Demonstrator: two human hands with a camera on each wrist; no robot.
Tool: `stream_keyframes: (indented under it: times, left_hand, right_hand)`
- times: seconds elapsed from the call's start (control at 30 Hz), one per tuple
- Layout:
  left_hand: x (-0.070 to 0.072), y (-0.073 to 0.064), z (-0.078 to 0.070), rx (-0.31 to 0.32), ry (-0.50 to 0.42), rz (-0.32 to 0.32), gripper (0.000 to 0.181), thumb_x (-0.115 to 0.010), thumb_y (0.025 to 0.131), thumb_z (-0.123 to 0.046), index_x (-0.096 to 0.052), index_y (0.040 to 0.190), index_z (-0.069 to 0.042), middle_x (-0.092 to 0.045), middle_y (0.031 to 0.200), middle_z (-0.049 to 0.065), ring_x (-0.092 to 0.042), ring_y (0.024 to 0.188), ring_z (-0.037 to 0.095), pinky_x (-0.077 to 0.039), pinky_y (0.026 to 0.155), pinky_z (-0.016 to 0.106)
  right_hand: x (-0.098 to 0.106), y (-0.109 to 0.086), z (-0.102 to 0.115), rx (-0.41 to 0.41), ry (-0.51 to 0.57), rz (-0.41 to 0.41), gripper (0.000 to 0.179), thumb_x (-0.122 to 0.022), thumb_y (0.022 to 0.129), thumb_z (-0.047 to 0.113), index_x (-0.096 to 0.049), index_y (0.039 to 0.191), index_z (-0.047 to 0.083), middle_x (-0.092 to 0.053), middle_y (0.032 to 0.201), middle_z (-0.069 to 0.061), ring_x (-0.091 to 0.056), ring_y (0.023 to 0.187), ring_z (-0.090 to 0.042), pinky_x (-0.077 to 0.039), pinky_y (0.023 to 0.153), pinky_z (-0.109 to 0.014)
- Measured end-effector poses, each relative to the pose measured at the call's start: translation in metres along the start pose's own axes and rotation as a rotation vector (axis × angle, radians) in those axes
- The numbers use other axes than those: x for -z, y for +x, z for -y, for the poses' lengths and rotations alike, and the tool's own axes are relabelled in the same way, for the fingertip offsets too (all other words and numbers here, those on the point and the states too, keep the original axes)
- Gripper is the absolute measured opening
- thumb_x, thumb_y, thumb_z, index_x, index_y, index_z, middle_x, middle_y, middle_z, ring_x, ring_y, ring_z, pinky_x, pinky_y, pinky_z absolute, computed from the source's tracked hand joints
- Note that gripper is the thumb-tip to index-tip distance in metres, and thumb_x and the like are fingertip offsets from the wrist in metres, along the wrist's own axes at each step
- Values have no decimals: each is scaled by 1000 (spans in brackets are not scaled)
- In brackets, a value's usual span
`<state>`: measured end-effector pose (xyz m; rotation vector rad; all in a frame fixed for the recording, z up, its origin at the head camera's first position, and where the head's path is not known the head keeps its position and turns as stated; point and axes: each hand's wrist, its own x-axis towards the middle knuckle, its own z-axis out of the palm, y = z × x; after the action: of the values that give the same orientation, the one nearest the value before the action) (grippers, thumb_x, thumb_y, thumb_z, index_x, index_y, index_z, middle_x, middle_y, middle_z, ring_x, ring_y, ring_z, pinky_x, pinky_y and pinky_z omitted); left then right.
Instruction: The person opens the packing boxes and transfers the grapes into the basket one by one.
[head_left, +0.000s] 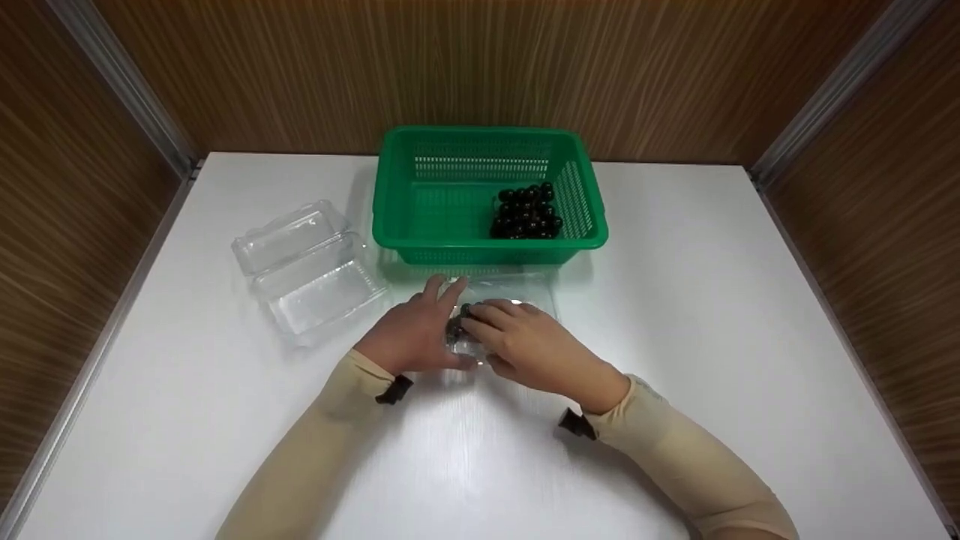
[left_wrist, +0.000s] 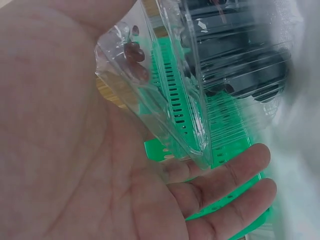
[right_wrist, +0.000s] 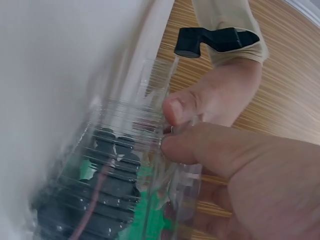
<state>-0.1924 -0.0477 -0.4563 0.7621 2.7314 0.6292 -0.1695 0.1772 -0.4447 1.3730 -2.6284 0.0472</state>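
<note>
A clear plastic clamshell box (head_left: 529, 289) with dark cherries (left_wrist: 240, 65) in it stands in front of the green basket. My left hand (head_left: 416, 330) holds the box's left end, fingers at the back and thumb along the front. In the right wrist view, the left thumb (right_wrist: 186, 106) lies at the rim. My right hand (head_left: 536, 345) reaches over the box with its fingers extended onto the cherries. Its thumb (right_wrist: 187, 145) touches the front wall near the left thumb. The right fingertips are partly hidden, and no cherry shows pinched between them.
Behind the box is the green basket (head_left: 386, 195), with a heap of dark cherries (head_left: 527, 212) in its right side. A second clamshell box (head_left: 319, 292) lies opened at the left on the white table (head_left: 720, 300). Wood-grain panels (head_left: 480, 67) enclose the table's back and sides.
</note>
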Motion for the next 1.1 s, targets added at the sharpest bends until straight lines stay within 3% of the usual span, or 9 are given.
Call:
stream_keyframes:
  times: [0.2, 0.5, 0.87, 1.1]
  left_hand:
    - [1, 1, 1, 7, 1, 4, 125, -87, 74, -59, -15, 167, -14, -26, 162, 22, -57, 127, 41, -56, 94, 52]
    - [2, 1, 2, 16, -6, -1, 124, -86, 75, -60, -16, 167, -13, -27, 162, 23, -58, 127, 42, -56, 94, 51]
    - [1, 1, 4, 38, -2, 27, 118, -81, 81, -61, -13, 168, -17, -21, 166, 22, -59, 127, 45, -57, 91, 55]
    - [3, 0, 4, 59, 34, 13, 116, -79, 81, -63, -16, 167, -17, -24, 165, 22, -66, 116, 42, -58, 88, 54]
  right_hand:
    - [2, 0, -2, -41, 28, -15, 51, -81, 89, 19, -64, 134, 3, -64, 136, -13, -60, 128, -31, -52, 104, -46]
    - [-3, 3, 1, -40, -51, -27, 48, -79, 87, 12, -65, 132, 2, -65, 133, -15, -62, 126, -32, -54, 101, -45]
    - [-11, 4, 6, -25, -202, -37, 55, -82, 82, 11, -61, 133, 2, -63, 134, -13, -62, 121, -26, -61, 81, -39]
    - [-14, 4, 8, -52, -182, -5, 50, -75, 91, 6, -56, 138, 2, -58, 139, -14, -57, 125, -29, -56, 94, -44]
